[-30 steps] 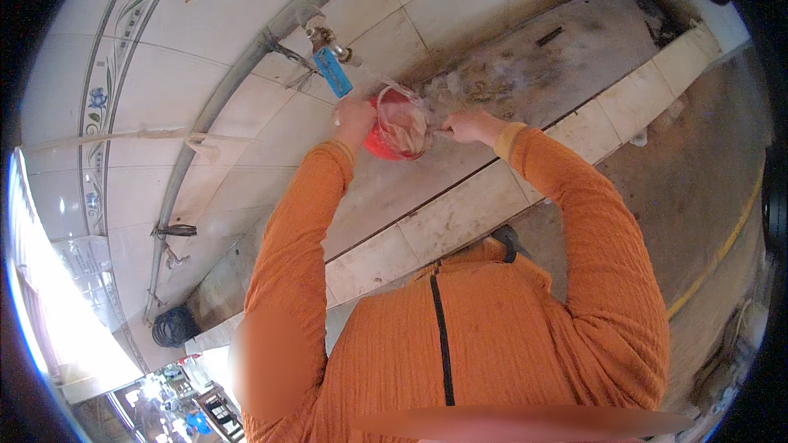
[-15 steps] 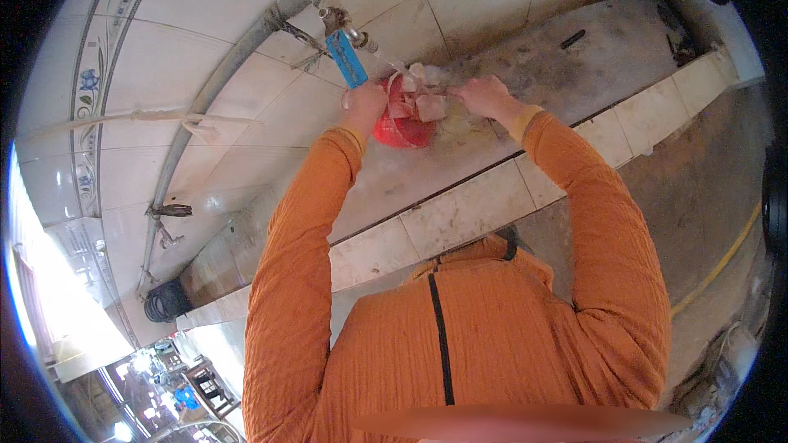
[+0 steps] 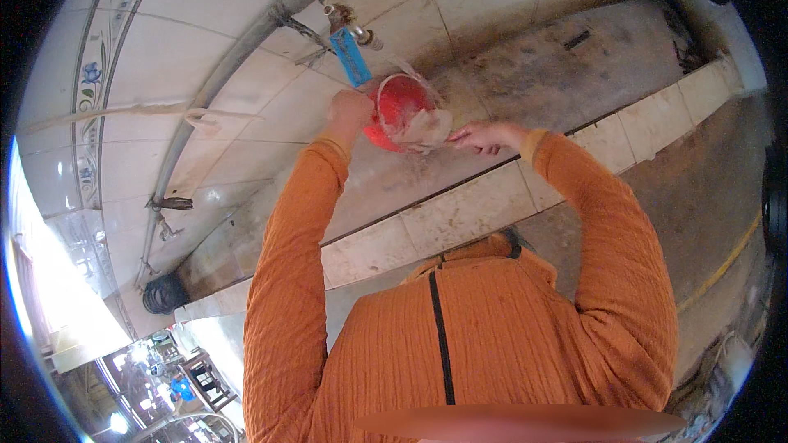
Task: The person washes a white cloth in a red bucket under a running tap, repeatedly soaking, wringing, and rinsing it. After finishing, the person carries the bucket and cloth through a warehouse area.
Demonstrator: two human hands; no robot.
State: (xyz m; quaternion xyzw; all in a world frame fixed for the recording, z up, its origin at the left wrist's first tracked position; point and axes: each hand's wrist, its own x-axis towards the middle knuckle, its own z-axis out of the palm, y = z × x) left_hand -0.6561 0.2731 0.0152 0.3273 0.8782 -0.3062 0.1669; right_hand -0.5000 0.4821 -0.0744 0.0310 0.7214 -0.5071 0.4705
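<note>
My left hand (image 3: pixel 351 108) is closed on the near-left rim of a red round bowl (image 3: pixel 402 98). The bowl is tilted beneath a metal tap (image 3: pixel 355 26), and some water shows around its far rim. Across the bowl's lower right side lies a pale, blurred piece (image 3: pixel 428 126) whose kind I cannot tell. Right beside it, my right hand (image 3: pixel 492 138) is closed, fingertips pinched on something thin that touches or meets the pale piece; its kind is hidden. Both forearms reach in with orange sleeves.
A blue rectangular piece (image 3: pixel 351 59) hangs by the tap. The long trough has a tiled front ledge (image 3: pixel 476 203). Pipes (image 3: pixel 215 78) run along the tiled wall at left. A black coil (image 3: pixel 164 294) sits by the trough's left end; a small dark bar (image 3: pixel 577 39) lies at far right.
My right hand has come nearer to me. My left hand has shifted slightly left with the bowl, which has turned to show more red. Several whitish lumps at it no longer show as before.
</note>
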